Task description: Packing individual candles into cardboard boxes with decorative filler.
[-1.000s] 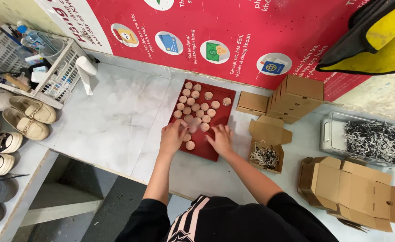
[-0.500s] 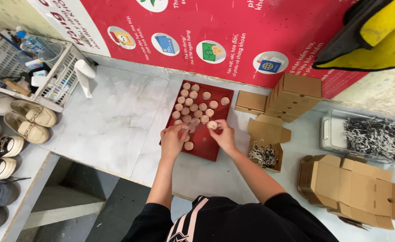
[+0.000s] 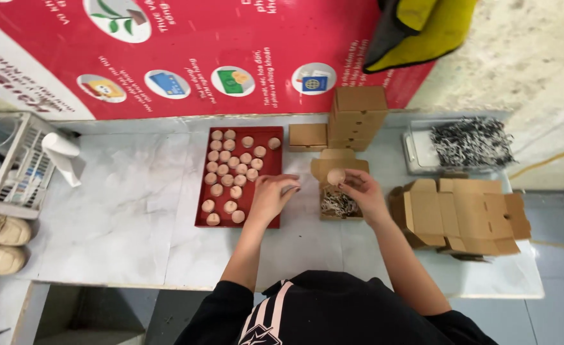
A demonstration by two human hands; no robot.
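Observation:
A red tray (image 3: 270,214) on the marble counter holds several small round tan pieces (image 3: 231,171). My left hand (image 3: 273,198) rests over the tray's right edge, fingers curled around what looks like one tan piece. My right hand (image 3: 360,189) holds one round tan piece (image 3: 336,176) over a small open cardboard box (image 3: 339,167) lined with shredded paper (image 3: 339,204).
Closed small boxes (image 3: 357,114) are stacked behind the open one, with another box (image 3: 308,136) beside them. A clear tub of shredded paper (image 3: 467,144) sits at right. Flat cardboard blanks (image 3: 461,214) lie near the right edge. A white wire basket (image 3: 15,167) and shoes (image 3: 0,243) are at left.
My right hand has lifted a tan piece off the tray and moved right, over the open box. My left hand has shifted to the tray's right edge.

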